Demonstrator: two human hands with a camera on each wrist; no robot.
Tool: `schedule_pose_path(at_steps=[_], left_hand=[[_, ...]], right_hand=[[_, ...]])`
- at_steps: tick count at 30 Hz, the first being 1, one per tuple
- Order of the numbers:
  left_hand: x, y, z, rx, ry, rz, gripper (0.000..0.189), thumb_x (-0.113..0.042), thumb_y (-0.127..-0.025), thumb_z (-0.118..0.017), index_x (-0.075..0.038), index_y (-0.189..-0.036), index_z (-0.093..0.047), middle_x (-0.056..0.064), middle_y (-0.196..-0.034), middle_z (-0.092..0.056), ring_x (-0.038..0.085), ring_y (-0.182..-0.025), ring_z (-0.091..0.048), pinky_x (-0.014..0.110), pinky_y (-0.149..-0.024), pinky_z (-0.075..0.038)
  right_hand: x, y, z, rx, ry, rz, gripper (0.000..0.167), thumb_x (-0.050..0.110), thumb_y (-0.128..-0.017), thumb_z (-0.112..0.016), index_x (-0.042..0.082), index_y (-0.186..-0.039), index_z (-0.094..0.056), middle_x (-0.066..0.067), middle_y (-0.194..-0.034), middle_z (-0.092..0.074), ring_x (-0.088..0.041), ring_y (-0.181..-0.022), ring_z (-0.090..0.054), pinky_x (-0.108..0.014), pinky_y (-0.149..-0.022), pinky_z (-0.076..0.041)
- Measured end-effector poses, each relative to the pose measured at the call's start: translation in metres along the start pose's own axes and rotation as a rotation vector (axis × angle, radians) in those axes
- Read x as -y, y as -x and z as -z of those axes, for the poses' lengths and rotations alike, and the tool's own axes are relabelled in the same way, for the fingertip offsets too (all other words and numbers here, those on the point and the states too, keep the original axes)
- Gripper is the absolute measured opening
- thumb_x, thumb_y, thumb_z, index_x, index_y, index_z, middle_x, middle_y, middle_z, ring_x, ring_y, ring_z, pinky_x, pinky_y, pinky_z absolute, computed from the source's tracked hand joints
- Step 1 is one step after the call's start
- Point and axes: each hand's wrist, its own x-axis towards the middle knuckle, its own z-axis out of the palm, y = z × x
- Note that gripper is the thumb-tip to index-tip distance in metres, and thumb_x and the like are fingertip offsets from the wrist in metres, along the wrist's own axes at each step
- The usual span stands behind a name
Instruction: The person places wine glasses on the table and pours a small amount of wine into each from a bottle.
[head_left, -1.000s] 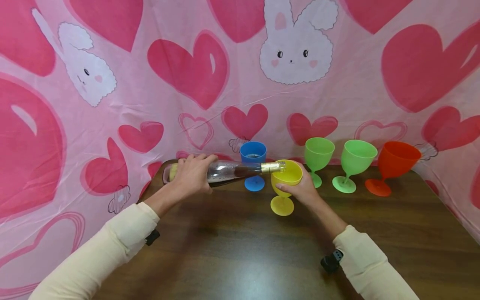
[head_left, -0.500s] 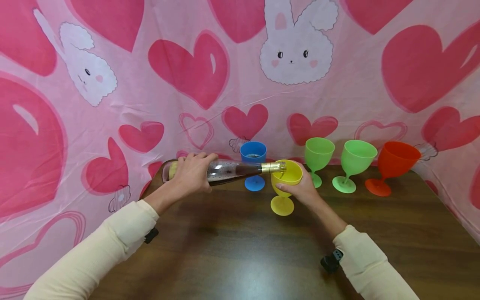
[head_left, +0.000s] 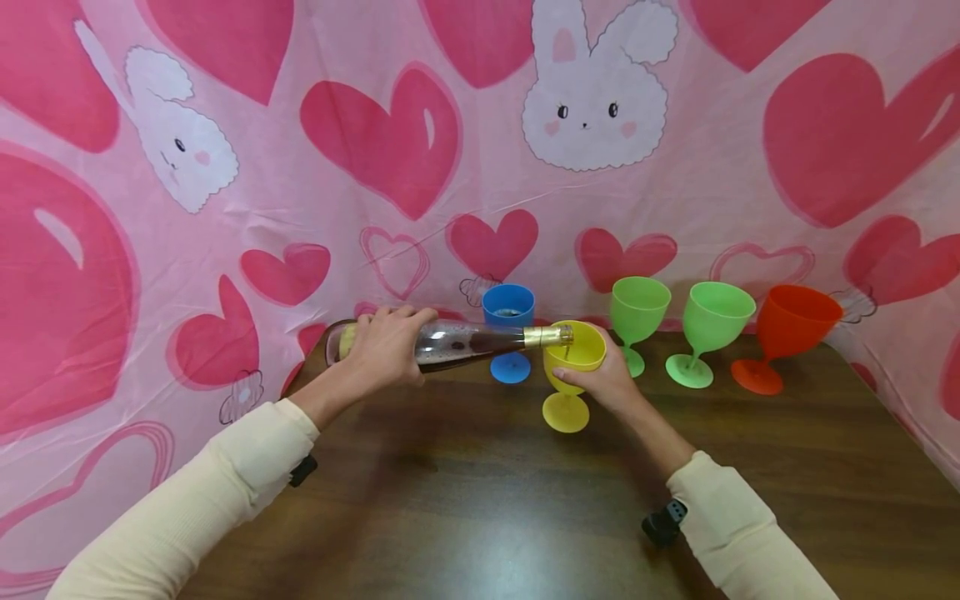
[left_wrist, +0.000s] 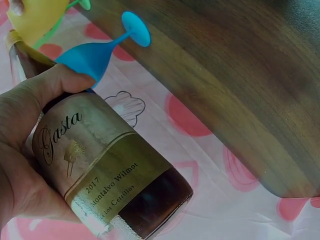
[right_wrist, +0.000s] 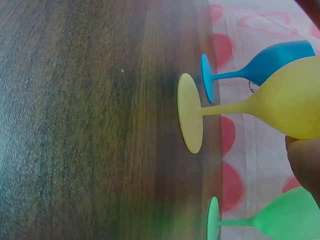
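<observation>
My left hand [head_left: 386, 346] grips a wine bottle [head_left: 472, 340] around its body, holding it almost level. A label reading "Gasta" and "2017" covers the bottle's side in the left wrist view. Its gold-wrapped neck reaches over the rim of a yellow goblet [head_left: 574, 354], and a thin dark stream of liquid falls from the mouth into it. Around the goblet's bowl curls my right hand [head_left: 607, 379], thumb in front. In the right wrist view the goblet's round foot [right_wrist: 190, 113] shows over the table. Behind the bottle stands a blue goblet [head_left: 508, 302] with dark, bubbly liquid inside.
Along the back of the wooden table [head_left: 450, 500] stand a green goblet [head_left: 640, 304], a second green goblet [head_left: 717, 312] and a red goblet [head_left: 797, 321]. A pink cloth [head_left: 495, 183] with hearts and rabbits hangs right behind the table's far edge.
A thin stream now runs from the bottle's mouth into the yellow goblet, and bubbles have appeared inside the bottle. Both hands keep nearly the same place.
</observation>
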Motion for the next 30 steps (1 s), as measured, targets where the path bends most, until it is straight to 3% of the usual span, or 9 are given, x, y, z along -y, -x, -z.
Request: schedule_pose_path(at_steps=[30], left_hand=[[-0.0018,-0.0005,0.0060,-0.001,-0.015,-0.011,0.093,-0.032,-0.058,-0.095,-0.022,-0.141,-0.055,0.012,-0.137,-0.064,0.042,-0.117,-0.058,0.063,-0.093,-0.046]], right_hand=[[0.0009,0.0006,0.0005,0.001,0.006,-0.004,0.074,-0.003,-0.078,-0.079,-0.004,-0.143,-0.043,-0.026,-0.134,-0.055,0.001,-0.102,-0.056,-0.011,-0.087,-0.051]])
